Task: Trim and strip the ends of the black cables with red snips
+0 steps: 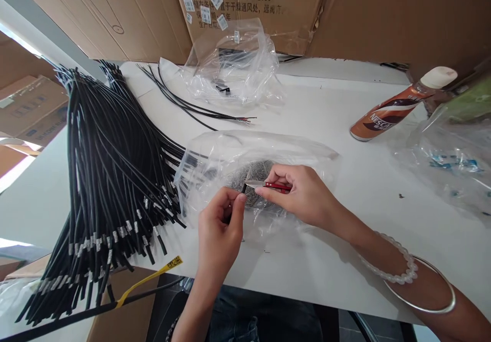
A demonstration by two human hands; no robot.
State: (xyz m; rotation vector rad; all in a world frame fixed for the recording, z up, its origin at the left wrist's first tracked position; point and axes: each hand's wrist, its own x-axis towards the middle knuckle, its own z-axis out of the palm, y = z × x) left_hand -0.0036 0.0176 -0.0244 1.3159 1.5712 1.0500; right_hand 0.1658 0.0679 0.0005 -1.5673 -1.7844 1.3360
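My left hand [223,224] pinches a thin black cable end [244,188] between thumb and forefinger; the rest of it is hidden in the hand. Closed around red-handled thread snips [278,186], my right hand [303,191] holds the blades at the tip of the black piece. I cannot tell whether the blades are cutting into it. Beneath both hands lies a clear plastic bag [307,150] with a heap of tiny silvery metal parts [261,170]. To the left, a large bundle of black cables [111,152] carries white labels near the ends.
A few loose cables [184,104] with bare red wires lie behind, beside another clear bag [245,76]. An orange Nescafe bottle [395,106] stands at the right, near a crumpled plastic bag [452,152]. Cardboard boxes [245,24] line the back. A yellow tag [149,280] hangs at the table's front edge.
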